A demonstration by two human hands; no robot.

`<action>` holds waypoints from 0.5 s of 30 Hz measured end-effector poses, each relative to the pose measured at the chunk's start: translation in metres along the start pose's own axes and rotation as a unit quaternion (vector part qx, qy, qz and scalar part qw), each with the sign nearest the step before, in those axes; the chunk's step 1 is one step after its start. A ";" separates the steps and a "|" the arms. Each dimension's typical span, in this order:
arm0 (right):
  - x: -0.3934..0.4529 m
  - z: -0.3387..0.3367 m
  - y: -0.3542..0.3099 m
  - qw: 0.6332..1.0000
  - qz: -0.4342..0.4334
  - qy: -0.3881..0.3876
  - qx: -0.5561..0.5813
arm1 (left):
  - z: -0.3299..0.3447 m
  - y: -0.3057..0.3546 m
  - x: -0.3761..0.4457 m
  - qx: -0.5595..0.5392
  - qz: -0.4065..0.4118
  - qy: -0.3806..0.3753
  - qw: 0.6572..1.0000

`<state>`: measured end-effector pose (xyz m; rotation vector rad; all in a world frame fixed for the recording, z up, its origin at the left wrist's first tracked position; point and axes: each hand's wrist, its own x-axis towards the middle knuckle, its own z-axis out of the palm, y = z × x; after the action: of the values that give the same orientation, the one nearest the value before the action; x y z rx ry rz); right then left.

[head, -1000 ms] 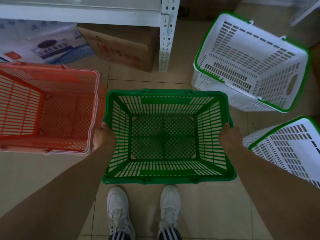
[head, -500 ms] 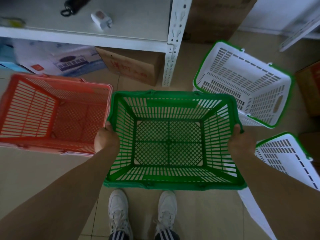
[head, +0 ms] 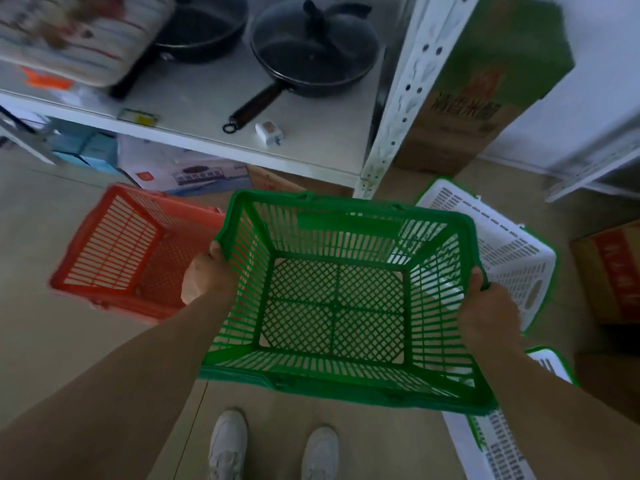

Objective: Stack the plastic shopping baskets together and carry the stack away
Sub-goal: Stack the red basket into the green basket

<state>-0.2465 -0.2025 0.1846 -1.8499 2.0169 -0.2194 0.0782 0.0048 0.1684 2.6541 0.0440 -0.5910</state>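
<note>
Both forearms are bare, with no sleeve, watch or band showing on either. The left hand (head: 207, 278) and the right hand (head: 491, 313) wear no gloves or rings that can be made out. At the near edge two white lace-up sneakers show, the left sneaker (head: 228, 445) and the right sneaker (head: 320, 452), both with rounded toes and pale laces; motion blur hides finer detail.

From my remote seat, this looks like a shop stockroom: white slotted-steel shelf (head: 398, 98) holding black frying pans (head: 311, 53), printed cardboard cartons (head: 485, 91), plastic shopping baskets (head: 332, 299) on tiled floor.
</note>
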 end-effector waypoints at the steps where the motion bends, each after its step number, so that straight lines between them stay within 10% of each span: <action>1: -0.002 -0.003 -0.009 1.000 -0.002 -0.001 0.008 | -0.008 0.000 0.003 -0.005 -0.003 0.007 1.000; 15: -0.033 0.025 -0.166 0.999 -0.034 -0.003 0.029 | -0.112 -0.038 0.066 -0.048 -0.069 0.127 0.988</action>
<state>-0.0820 -0.1858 0.2295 -1.8828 1.9246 -0.2898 0.1779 0.0813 0.2182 2.6301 0.3235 -0.2804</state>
